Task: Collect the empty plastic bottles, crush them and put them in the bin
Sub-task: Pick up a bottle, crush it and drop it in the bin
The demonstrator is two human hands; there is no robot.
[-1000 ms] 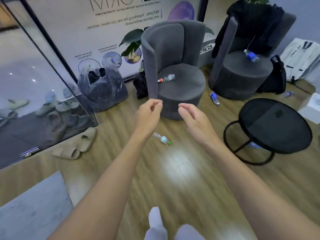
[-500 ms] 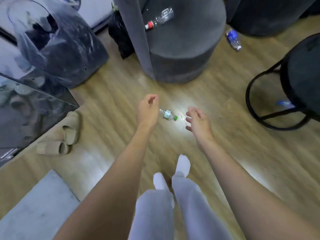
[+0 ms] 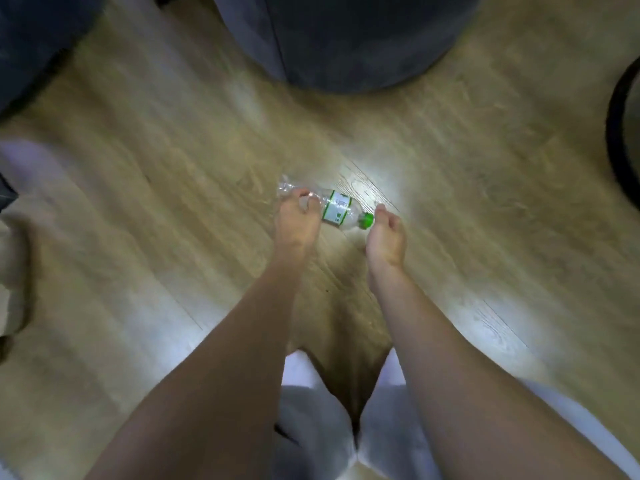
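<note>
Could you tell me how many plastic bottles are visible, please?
1: a plastic bottle on the floor, left hand gripping its base, right hand by its cap; others may lie out of view.

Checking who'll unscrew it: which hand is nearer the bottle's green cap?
Right. The right hand sits just beside the green cap; the left hand holds the clear opposite end of the bottle, farther from the cap.

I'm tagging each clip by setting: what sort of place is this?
Probably an indoor lounge or waiting area: wood-look floor, the round base of a grey upholstered chair, and a black side-table frame at the right edge. The left hand grips a plastic bottle lying on that floor.
</note>
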